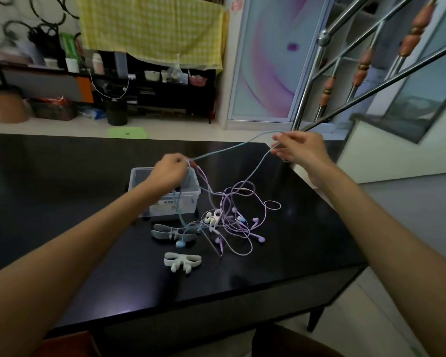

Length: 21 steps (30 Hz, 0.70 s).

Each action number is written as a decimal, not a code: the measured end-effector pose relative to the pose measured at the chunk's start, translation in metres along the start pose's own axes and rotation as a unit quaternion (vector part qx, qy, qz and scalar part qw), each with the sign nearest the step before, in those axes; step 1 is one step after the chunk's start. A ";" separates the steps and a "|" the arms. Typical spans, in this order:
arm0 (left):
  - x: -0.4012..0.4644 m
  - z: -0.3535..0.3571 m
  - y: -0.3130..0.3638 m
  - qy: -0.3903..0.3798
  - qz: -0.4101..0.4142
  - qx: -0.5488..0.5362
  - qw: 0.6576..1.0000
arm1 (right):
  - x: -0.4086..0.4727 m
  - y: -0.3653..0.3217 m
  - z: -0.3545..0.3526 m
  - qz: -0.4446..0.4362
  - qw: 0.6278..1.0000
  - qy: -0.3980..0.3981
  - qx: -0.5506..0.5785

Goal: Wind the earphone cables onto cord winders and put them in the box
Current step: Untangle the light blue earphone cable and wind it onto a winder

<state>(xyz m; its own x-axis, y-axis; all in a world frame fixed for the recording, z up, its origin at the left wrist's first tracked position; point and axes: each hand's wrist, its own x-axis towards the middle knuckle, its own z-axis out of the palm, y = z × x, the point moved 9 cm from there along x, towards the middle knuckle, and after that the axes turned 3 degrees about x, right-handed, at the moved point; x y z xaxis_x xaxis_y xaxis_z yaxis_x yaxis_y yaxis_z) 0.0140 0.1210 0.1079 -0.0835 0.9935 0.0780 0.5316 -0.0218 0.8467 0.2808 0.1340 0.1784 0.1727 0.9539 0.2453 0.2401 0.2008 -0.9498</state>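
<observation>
Left hand (171,172) raised over the clear plastic box (165,194), fingers pinching a blue earphone cable (227,148). Right hand (300,149) out past the black table (62,189) edge, fingertips pinching the same cable, stretched between both hands. Below, tangled purple earphones (238,222) beside the box. Near them, a grey cord winder (171,231) and two white cord winders (182,261), all unwound.

Black table (62,202): box (139,191), winders (182,261), earphones (242,228)

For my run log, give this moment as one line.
left hand: holds blue cable | right hand: pinches same cable | winders: unused | box: open
</observation>
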 end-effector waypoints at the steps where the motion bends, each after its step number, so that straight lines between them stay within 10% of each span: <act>1: 0.002 -0.013 0.004 0.038 0.017 -0.026 0.999 | 0.002 -0.005 -0.003 -0.020 1.000 0.012 -0.012; 4: 0.002 -0.040 0.021 0.110 0.066 -0.091 0.988 | 0.002 -0.029 -0.019 -0.097 0.990 0.105 -0.013; 6: 0.003 -0.038 0.028 0.103 0.090 -0.056 0.989 | 0.000 -0.024 0.001 -0.049 0.998 0.023 -0.041; 10: 0.003 0.000 0.011 -0.078 0.090 0.121 0.985 | -0.015 0.017 0.038 0.103 0.986 -0.124 -0.040; 14: -0.009 0.019 -0.023 -0.248 0.021 0.360 0.899 | -0.020 0.031 0.040 0.119 0.978 -0.152 -0.080; 21: -0.018 0.066 0.048 -0.297 0.096 0.128 0.941 | -0.037 -0.005 0.082 0.031 0.952 -0.292 -0.087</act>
<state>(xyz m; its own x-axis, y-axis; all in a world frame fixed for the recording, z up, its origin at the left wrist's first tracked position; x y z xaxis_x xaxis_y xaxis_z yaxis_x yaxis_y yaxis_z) 0.0968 0.1093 0.1122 0.4803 0.8633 -0.1548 0.6807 -0.2556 0.6865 0.1952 0.1157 0.1578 -0.3563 0.9344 -0.0072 0.4100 0.1494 -0.8998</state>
